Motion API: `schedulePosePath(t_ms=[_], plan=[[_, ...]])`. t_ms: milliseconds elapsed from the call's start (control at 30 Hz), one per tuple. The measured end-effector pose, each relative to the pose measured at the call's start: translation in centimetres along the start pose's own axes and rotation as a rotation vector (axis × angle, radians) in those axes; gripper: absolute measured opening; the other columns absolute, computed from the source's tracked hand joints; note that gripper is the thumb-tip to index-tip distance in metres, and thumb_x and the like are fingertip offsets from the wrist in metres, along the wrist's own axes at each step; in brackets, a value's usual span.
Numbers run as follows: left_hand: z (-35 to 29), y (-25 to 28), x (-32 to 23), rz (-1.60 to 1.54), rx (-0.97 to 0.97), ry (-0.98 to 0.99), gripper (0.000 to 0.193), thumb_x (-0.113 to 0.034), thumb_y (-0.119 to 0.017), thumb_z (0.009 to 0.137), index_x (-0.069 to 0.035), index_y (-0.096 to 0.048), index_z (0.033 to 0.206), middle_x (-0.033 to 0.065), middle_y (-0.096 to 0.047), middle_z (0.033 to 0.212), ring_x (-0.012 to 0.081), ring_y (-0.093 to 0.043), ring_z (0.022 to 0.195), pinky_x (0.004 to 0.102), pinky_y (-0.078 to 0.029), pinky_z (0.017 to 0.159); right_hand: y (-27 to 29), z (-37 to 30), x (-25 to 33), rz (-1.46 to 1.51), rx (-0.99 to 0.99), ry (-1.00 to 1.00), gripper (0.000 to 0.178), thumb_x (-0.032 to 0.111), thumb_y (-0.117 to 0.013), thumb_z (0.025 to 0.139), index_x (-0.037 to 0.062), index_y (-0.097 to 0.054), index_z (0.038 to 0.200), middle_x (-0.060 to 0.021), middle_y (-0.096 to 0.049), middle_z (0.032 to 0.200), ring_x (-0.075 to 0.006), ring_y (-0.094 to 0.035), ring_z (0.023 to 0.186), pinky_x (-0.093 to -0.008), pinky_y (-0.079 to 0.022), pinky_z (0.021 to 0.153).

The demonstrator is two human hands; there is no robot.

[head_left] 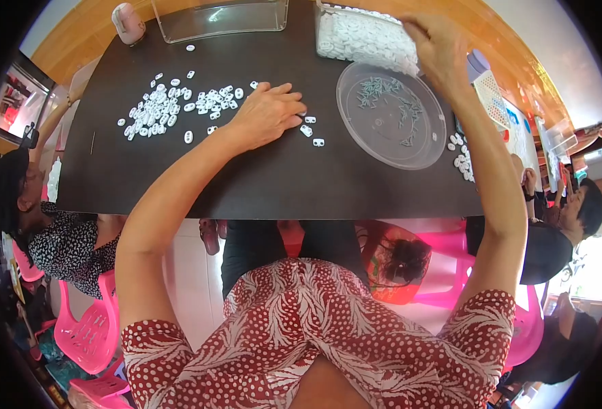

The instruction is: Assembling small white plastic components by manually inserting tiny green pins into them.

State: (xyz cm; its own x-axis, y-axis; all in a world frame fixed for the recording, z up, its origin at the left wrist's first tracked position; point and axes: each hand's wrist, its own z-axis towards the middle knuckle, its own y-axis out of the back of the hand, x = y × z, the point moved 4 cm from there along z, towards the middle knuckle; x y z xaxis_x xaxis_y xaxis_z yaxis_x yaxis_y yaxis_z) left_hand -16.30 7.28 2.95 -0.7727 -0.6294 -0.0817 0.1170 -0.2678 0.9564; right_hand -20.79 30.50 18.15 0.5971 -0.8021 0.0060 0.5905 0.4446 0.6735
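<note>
My left hand (268, 114) lies low over the dark table, fingers spread, among small white two-holed pieces. A few of these white pieces (306, 130) lie by its fingertips, and a cluster (218, 101) sits left of the wrist. My right hand (442, 53) is at the right rim of a clear container (365, 41) filled with white oval pieces. Its fingers are bent together there; what they pinch, if anything, is hidden. Nearer me, a round clear plastic lid (376, 140) holds many small grey-green pointed bits (379, 91).
A heap of white oval pieces (152, 112) is on the table's left. More ovals (463, 162) lie beside my right forearm. At the back stand a pink cup (129, 24) and another clear container (222, 20). People sit on both sides, near pink chairs (86, 334).
</note>
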Motion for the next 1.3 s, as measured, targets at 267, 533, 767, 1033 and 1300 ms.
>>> schedulePosePath(t_ms=[267,533,767,1033,1300], plan=[[-1.0,-0.8,-5.5,-0.013,-0.294,0.013,0.021,-0.028,-0.065,0.077,-0.010,-0.062,0.088,0.0083,-0.057,0.092,0.0262,-0.050,0.103,0.0393,-0.038,0.083,1.9,-4.0,7.4,0.167,-0.033,0.058,0.009,0.003,-0.064,0.075,0.0047,-0.067,0.084,-0.0082,-0.064,0.078,-0.0268,-0.057,0.073,-0.0353,-0.046,0.066],[-5.1,1.3,-4.7,0.126,-0.165,0.028,0.020,-0.005,-0.055,0.078,-0.008,-0.065,0.095,0.0101,-0.060,0.114,0.0249,-0.052,0.115,0.0405,-0.039,0.090,4.8,-9.1,6.0,0.104,-0.001,-0.019,0.012,0.000,-0.066,0.073,0.0040,-0.067,0.084,-0.0088,-0.064,0.077,-0.0267,-0.057,0.071,-0.0335,-0.046,0.063],[-4.5,2.2,-8.2,-0.118,-0.250,-0.048,0.040,-0.013,-0.070,0.072,-0.008,-0.060,0.111,0.0125,-0.055,0.123,0.0307,-0.048,0.117,0.0466,-0.037,0.095,7.0,-19.8,-2.6,0.012,-0.137,-0.589,0.014,0.005,-0.062,0.081,0.0022,-0.068,0.093,-0.0063,-0.067,0.084,-0.0126,-0.059,0.076,-0.0245,-0.046,0.069],[0.7,0.2,-9.9,-1.547,-0.101,0.833,0.065,-0.032,-0.067,0.080,0.017,-0.042,0.116,0.0184,-0.059,0.076,0.0193,-0.060,0.057,0.0253,-0.045,0.038,14.6,-33.2,-14.3,-0.302,-0.398,-1.012,0.026,0.025,-0.058,0.082,0.0045,-0.069,0.095,-0.0142,-0.067,0.080,-0.0244,-0.064,0.076,-0.0305,-0.047,0.072],[4.8,-3.3,-8.8,-1.667,0.009,1.055,0.049,-0.023,-0.061,0.082,0.017,-0.044,0.105,0.0314,-0.059,0.082,0.0317,-0.064,0.058,0.0336,-0.049,0.034,12.9,-34.4,-16.6,-0.083,-0.410,-1.203,0.040,0.037,-0.057,0.082,0.0022,-0.067,0.098,-0.0164,-0.067,0.082,-0.0217,-0.062,0.079,-0.0319,-0.045,0.076]])
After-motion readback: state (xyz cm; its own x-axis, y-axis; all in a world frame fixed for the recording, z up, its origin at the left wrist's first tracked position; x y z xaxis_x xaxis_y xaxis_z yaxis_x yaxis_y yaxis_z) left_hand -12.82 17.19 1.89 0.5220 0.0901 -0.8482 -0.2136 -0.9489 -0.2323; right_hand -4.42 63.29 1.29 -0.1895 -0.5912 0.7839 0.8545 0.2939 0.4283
